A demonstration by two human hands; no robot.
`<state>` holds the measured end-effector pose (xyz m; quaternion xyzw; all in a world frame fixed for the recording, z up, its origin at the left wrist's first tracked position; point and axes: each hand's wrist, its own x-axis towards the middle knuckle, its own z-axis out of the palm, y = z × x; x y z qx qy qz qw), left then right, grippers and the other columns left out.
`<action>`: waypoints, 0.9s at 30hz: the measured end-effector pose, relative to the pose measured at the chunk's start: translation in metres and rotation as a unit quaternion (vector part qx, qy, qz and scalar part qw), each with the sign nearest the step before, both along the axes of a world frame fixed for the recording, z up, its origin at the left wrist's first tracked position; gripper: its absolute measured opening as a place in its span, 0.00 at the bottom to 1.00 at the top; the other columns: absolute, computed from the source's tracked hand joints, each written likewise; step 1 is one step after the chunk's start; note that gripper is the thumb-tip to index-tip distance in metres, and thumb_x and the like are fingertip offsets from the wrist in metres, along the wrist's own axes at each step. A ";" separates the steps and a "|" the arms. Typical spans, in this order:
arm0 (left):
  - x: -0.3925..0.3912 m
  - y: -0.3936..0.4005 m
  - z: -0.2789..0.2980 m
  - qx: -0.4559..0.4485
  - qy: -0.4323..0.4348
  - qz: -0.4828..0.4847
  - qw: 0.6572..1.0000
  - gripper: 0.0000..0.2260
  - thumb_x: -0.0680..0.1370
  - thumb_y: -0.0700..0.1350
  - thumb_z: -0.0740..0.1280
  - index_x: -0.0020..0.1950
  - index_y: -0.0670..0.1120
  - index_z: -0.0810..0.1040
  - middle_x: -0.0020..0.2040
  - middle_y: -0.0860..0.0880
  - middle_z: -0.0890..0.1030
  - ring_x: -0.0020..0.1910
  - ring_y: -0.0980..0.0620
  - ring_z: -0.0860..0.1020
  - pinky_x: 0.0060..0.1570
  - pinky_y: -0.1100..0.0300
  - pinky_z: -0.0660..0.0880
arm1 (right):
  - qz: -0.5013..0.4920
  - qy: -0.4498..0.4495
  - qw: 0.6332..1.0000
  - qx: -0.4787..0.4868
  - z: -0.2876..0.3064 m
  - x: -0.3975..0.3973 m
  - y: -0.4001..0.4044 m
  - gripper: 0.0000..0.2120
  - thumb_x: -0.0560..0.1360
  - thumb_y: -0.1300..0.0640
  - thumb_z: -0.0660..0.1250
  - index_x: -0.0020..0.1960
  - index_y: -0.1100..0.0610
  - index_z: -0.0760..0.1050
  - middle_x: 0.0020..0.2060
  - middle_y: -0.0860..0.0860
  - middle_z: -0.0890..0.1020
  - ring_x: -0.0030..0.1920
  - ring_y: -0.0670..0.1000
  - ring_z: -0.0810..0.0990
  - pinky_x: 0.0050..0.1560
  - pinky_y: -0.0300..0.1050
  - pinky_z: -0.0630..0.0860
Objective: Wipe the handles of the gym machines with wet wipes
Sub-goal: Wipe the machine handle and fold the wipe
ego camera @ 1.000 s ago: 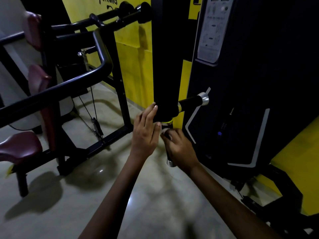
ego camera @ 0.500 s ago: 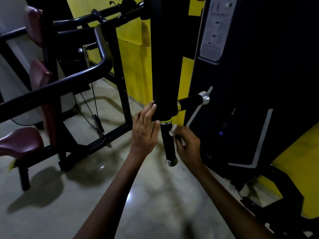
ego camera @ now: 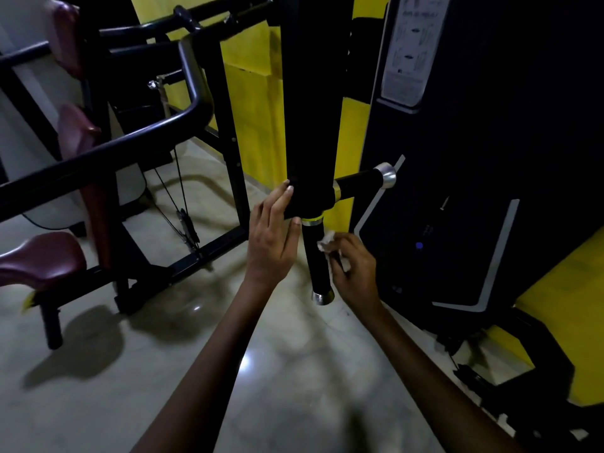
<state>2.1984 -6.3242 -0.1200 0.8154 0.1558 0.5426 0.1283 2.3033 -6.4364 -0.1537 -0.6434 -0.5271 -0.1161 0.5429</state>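
Pinching the wet wipe (ego camera: 327, 240), the right hand (ego camera: 354, 273) risks skipping the lower handle (ego camera: 316, 259) — left hand (ego camera: 273, 238) rests flat, holding nothing.

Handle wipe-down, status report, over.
Left hand flat against the padded arm. Right hand pinching the wet wipe beside the vertical handle. Side handle untouched. Nothing blocking.
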 end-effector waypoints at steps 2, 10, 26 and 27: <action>0.000 -0.001 0.001 -0.004 0.001 0.003 1.000 0.19 0.79 0.42 0.59 0.69 0.44 0.64 0.69 0.46 0.67 0.64 0.49 0.68 0.65 0.62 0.64 | 0.021 0.007 1.000 -0.023 -0.014 0.000 -0.011 0.06 0.68 0.74 0.68 0.42 0.66 0.77 0.43 0.57 0.79 0.45 0.48 0.77 0.45 0.34 0.73; -0.001 -0.005 0.001 -0.021 0.000 0.007 1.000 0.19 0.78 0.41 0.59 0.70 0.44 0.63 0.69 0.46 0.67 0.65 0.55 0.66 0.66 0.65 0.62 | -0.016 -0.025 0.999 -0.022 0.016 -0.001 -0.007 0.10 0.68 0.72 0.67 0.47 0.64 0.80 0.48 0.58 0.79 0.50 0.51 0.78 0.51 0.37 0.74; 0.000 -0.007 0.000 -0.052 -0.003 0.000 0.999 0.19 0.79 0.42 0.59 0.70 0.43 0.64 0.70 0.46 0.68 0.67 0.57 0.64 0.66 0.60 0.63 | -0.054 -0.113 0.990 -0.058 -0.013 -0.017 -0.014 0.12 0.72 0.68 0.66 0.55 0.65 0.78 0.49 0.61 0.77 0.49 0.57 0.78 0.46 0.47 0.78; 0.000 -0.007 0.000 -0.053 -0.004 0.002 0.999 0.19 0.79 0.42 0.59 0.70 0.43 0.64 0.70 0.46 0.68 0.67 0.57 0.64 0.66 0.61 0.63 | -0.060 -0.124 0.989 -0.056 -0.007 -0.017 -0.007 0.13 0.72 0.68 0.67 0.57 0.66 0.78 0.49 0.62 0.77 0.49 0.59 0.78 0.46 0.49 0.78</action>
